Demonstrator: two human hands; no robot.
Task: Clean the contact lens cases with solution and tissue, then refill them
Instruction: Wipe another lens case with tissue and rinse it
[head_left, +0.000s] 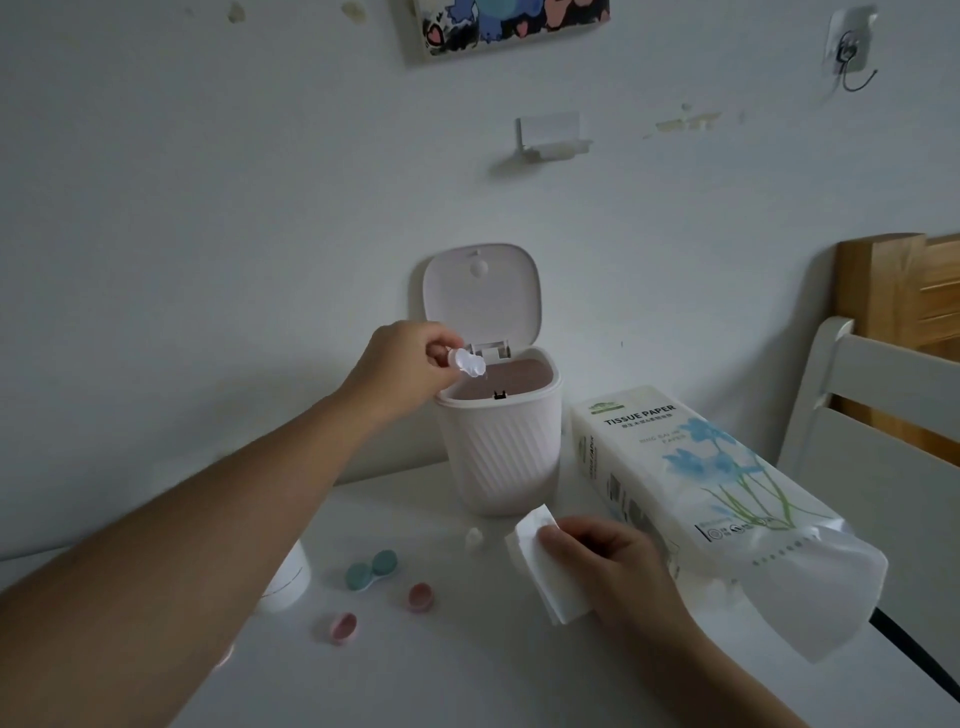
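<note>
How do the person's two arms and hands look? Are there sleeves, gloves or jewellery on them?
Both are bare. The left hand and its forearm show no sleeve, glove, watch or ring. The right hand and its wrist are also uncovered, with nothing visible on the fingers.

This looks like a room in someone's home, a bedroom or living corner. A white table (467, 649) stands against a scuffed white wall (208, 182) with peeled patches, a stick-on hook (849, 52) and a colourful picture (511, 21). A small pink desktop bin (501, 447), lid up, stands beside a pack of tissue paper (691, 483). A white chair (883, 395) and pale wooden furniture (904, 280) stand at the right
</note>
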